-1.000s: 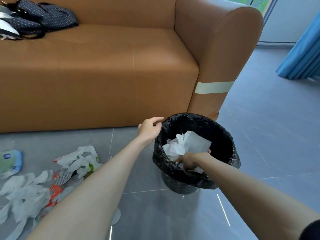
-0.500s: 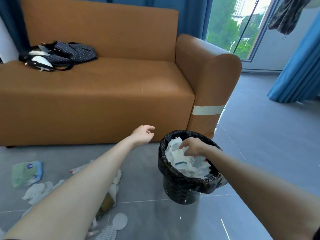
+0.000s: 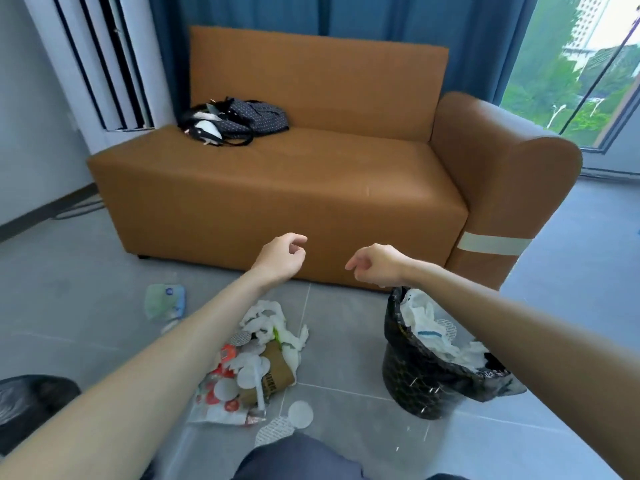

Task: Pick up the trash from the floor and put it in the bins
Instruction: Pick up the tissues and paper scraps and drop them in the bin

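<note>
Withdrawing right hand (image 3: 375, 268) from lined bin (image 3: 420, 379), grip now loose, empty; left hand (image 3: 280, 259) likewise. Floor trash pile (image 3: 256, 365) remains next.

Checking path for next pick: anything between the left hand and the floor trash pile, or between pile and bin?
Nothing visible. Left hand hangs empty above the trash pile; bare floor separates the pile from the bin.

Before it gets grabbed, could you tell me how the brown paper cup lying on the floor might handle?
The brown paper cup lies on its side, so a push may roll it. It looks thin-walled, probably light and easily crushed. White tissue scraps touching it may shift too.
</note>
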